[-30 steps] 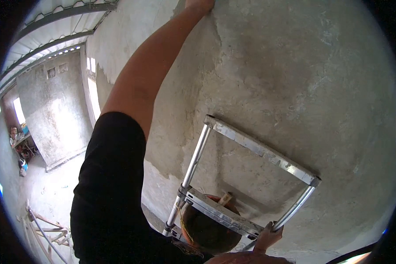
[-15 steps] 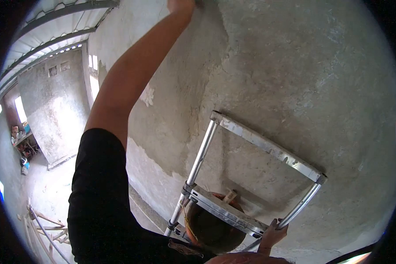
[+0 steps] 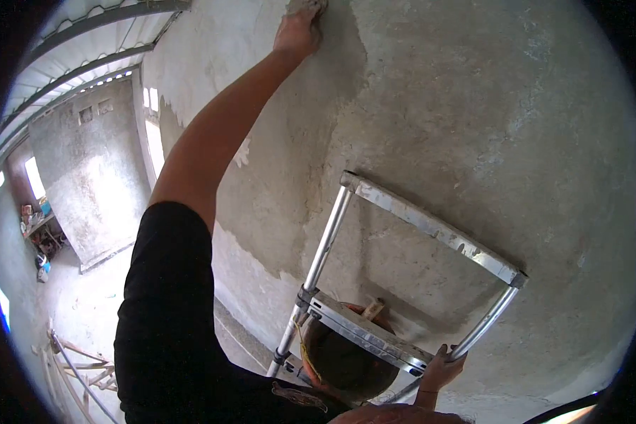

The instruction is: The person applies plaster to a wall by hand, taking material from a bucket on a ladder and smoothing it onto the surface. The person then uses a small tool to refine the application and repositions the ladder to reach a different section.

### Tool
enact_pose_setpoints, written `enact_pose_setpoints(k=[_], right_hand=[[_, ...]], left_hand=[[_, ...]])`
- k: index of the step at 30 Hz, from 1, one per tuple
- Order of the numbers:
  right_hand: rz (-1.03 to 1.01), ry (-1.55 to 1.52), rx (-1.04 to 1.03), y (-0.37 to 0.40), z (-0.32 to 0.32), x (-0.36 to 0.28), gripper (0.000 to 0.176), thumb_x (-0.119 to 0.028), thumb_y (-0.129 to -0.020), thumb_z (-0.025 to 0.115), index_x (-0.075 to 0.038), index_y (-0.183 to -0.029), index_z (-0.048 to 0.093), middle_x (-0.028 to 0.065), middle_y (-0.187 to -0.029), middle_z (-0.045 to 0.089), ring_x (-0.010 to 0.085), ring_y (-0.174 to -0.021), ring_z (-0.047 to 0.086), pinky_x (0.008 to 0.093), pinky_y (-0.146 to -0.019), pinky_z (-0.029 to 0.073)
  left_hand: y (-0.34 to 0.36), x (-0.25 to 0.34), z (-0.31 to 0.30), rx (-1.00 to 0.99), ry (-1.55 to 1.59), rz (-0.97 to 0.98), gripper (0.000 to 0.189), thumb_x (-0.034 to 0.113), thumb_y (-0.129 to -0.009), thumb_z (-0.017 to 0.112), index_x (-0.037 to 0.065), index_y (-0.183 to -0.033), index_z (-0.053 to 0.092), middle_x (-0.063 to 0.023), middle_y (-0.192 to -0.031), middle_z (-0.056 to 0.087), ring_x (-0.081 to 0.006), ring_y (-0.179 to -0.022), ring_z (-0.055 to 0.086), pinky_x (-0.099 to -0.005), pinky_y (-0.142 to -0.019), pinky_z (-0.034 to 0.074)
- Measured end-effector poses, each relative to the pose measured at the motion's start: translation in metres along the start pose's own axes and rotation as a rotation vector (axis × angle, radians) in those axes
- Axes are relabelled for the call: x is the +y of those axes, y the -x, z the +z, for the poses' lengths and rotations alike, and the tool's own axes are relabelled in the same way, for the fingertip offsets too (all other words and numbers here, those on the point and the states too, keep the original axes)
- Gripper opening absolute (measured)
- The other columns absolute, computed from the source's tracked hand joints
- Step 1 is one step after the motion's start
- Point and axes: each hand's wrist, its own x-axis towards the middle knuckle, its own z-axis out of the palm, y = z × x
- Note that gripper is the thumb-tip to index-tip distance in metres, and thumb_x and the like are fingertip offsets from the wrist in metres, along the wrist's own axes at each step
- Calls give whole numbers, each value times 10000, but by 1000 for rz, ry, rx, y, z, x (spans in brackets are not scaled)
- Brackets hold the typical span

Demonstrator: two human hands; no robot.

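Note:
My left hand (image 3: 298, 34) is raised high against the plastered wall (image 3: 431, 127), beside a darker, damp-looking patch. Its fingers are curled, with something greyish at them by the top edge that I cannot make out. Low on the right, my right hand (image 3: 442, 371) is wrapped around the side rail of an aluminium ladder (image 3: 326, 240) that stands close to the wall. Behind one of its rungs sits a round orange-rimmed bucket (image 3: 346, 360) with dark grey contents. A wooden handle (image 3: 374, 309) sticks up at the bucket's far rim.
Far left, the floor (image 3: 85, 304) lies well below, with wooden poles and a trestle-like frame (image 3: 85, 371) on it. A cluttered shelf (image 3: 39, 225) stands by the far wall. Corrugated roofing on metal beams (image 3: 85, 39) runs overhead at upper left.
My left hand has moved down the wall a little, so more of it shows. The view has shifted slightly, while my right hand keeps its hold on the ladder.

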Motion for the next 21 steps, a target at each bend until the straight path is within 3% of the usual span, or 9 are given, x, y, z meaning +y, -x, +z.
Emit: enact_pose_setpoints(k=[1, 4, 5, 6, 10, 11, 13, 16, 21], right_hand=[[1, 0, -10, -1, 0, 3, 256, -14, -784, 701, 30, -995, 562, 107, -735, 565, 203, -622, 519, 364, -595, 431], [-35, -2, -6, 0, -3, 3, 274, -28, -784, 704, 31, -1011, 564, 96, -726, 561, 201, -620, 516, 367, -592, 425], [53, 41, -97, -2, -8, -2, 357, -54, -788, 701, 47, -1089, 535, 145, -862, 591, 253, -733, 572, 385, -656, 457], [138, 82, -186, -4, -11, -7, 443, -79, -793, 697, 62, -1166, 506, 193, -999, 622, 306, -846, 628, 403, -720, 489], [52, 48, -126, -3, -5, 13, 429, -67, -794, 693, 66, -1156, 506, 196, -990, 610, 293, -841, 616, 396, -720, 483], [57, 10, -134, -4, -5, 13, 447, -65, -792, 698, 72, -1169, 500, 195, -982, 607, 284, -828, 611, 392, -718, 480], [30, -53, -108, -2, -3, 13, 479, -54, -787, 704, 80, -1194, 489, 176, -948, 608, 252, -775, 600, 376, -685, 473], [75, -91, -144, -2, -7, 3, 515, -62, -785, 712, 107, -1208, 473, 168, -879, 614, 251, -715, 602, 374, -634, 473], [26, 25, -115, -3, -6, 1, 518, -82, -782, 715, 131, -1187, 472, 174, -810, 624, 266, -648, 604, 386, -581, 473]], left_hand=[[10, -17, 6, 94, -65, 179, 449, 83, -773, 579, 18, -1218, 574, -206, -1228, 592, -391, -1093, 577, -439, -961, 472], [31, -35, -7, 45, 61, 300, 443, 98, -769, 590, 14, -1205, 580, -212, -1206, 602, -401, -1077, 579, -445, -948, 476], [32, -36, -9, 43, 57, 300, 443, 98, -769, 590, 14, -1205, 580, -212, -1206, 602, -401, -1077, 579, -445, -948, 476], [30, -30, -18, 43, 93, 196, 444, 94, -767, 590, 20, -1205, 584, -211, -1219, 596, -396, -1084, 578, -443, -953, 475], [-24, 6, -38, 152, 149, -286, 582, -57, -722, 508, 97, -1281, 551, -176, -1272, 578, -380, -1137, 565, -432, -991, 459], [-40, 29, -54, 162, 149, -276, 582, -57, -722, 508, 97, -1281, 551, -176, -1272, 578, -380, -1137, 565, -432, -991, 459], [-59, 77, -82, -60, 261, -348, 465, 115, -963, 344, 122, -1424, 412, -145, -1476, 388, -316, -1351, 376, -418, -1134, 295], [-79, 91, -59, -135, 148, -476, 480, 100, -948, 371, 139, -1424, 418, -139, -1460, 414, -310, -1340, 395, -412, -1124, 315], [-44, 99, -40, 64, 80, -170, 488, 78, -957, 316, 170, -1423, 428, -139, -1446, 437, -298, -1330, 413, -376, -1120, 321]])
